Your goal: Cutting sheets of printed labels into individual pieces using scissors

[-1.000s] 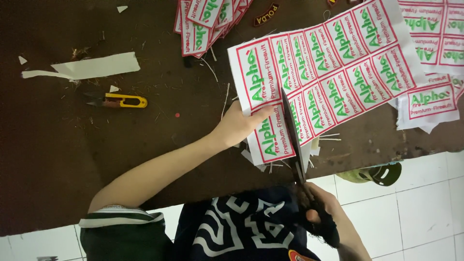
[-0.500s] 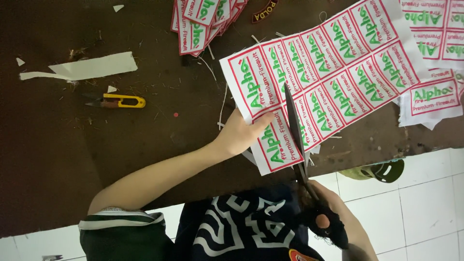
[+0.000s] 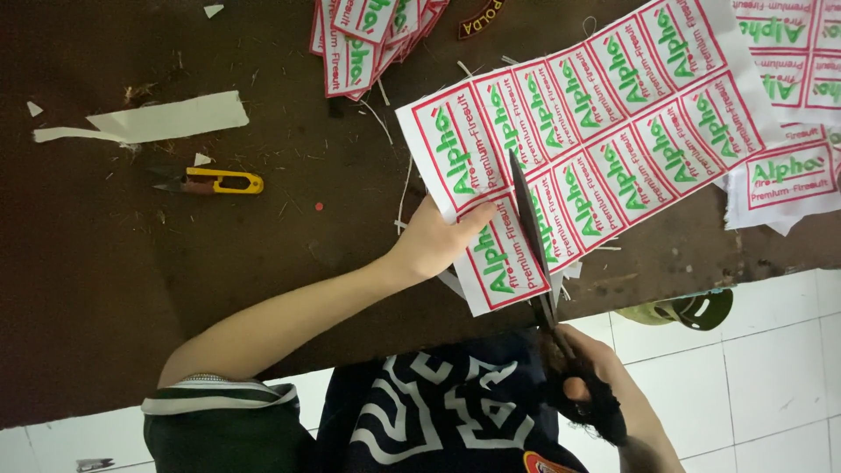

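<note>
While our left hand (image 3: 434, 241) pinches the near corner of the label sheet (image 3: 583, 144), our right hand (image 3: 596, 385) is clamped round the handles of the black scissors (image 3: 530, 236), whose blades lie across the sheet's near end. Cut labels (image 3: 368, 35) are piled beyond the sheet, so some are done; most of the sheet remains whole. Its long axis slants away to our right over the dark table (image 3: 175, 263). Left of the sheet lie yellow thread snips (image 3: 215, 181).

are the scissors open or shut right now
Open: the scissors in the right hand have blades spread either side of the label sheet.
</note>
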